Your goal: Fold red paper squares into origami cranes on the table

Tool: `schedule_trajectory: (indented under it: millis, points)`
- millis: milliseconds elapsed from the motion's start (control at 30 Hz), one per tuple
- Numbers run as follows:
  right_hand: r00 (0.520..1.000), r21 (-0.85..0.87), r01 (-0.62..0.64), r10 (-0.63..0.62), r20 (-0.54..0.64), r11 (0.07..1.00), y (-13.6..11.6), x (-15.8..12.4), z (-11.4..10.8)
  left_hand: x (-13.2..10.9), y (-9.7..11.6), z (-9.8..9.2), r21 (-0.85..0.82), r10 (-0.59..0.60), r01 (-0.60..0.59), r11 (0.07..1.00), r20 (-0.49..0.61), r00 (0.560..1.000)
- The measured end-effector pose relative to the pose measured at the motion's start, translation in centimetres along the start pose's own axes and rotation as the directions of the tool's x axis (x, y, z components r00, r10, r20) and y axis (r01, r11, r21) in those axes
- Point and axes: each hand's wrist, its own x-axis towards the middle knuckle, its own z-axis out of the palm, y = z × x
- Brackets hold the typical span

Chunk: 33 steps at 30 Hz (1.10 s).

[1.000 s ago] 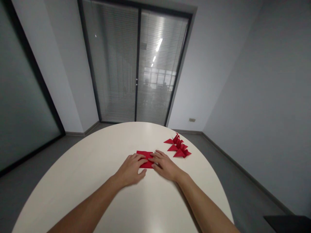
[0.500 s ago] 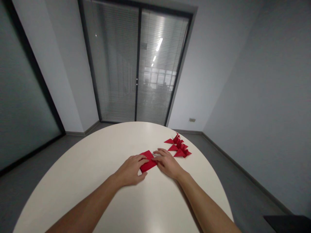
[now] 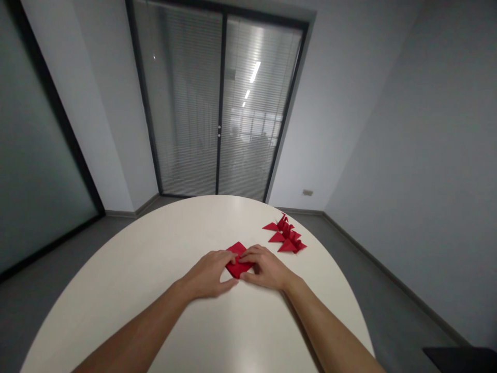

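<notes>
A folded red square of origami paper lies flat on the white table, one corner pointing away from me. My left hand holds its left side, fingers curled on top and thumb by the near corner. From the right, my right hand grips the paper too, its fingertips pressing near the middle and its thumb at the near right edge. The two thumbs almost meet. Parts of the paper are hidden under my fingers.
Several red folded-paper cranes stand close together near the far right edge of the round white table. Beyond it is a glass door with blinds. A dark object shows at the lower right.
My right hand has come down and nearer, its thumb now at the paper's near edge. The paper has turned slightly, with a corner now toward me. My left hand has barely shifted.
</notes>
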Motion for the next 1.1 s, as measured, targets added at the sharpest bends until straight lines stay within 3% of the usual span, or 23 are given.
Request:
schedule_trajectory:
  millis: [467, 800, 1100]
  points:
    - [1.0, 0.047, -0.021, 0.021, 0.004, 0.999, -0.5, 0.0, -0.3, 0.3, -0.7, 0.6, 0.023, -0.051, 0.051, 0.998, 0.004, 0.999]
    - [0.993, 0.009, -0.119, 0.119, -0.019, 0.993, 0.4, 0.0, 0.4, 0.5, -1.0, 1.5, 0.004, -0.139, 0.139, 0.99, -0.048, 0.989]
    - [0.989, 0.036, -0.141, 0.143, -0.049, 0.989, 0.7, -0.1, 0.8, 0.4, -1.3, 1.7, -0.001, -0.068, 0.069, 0.998, -0.068, 0.995]
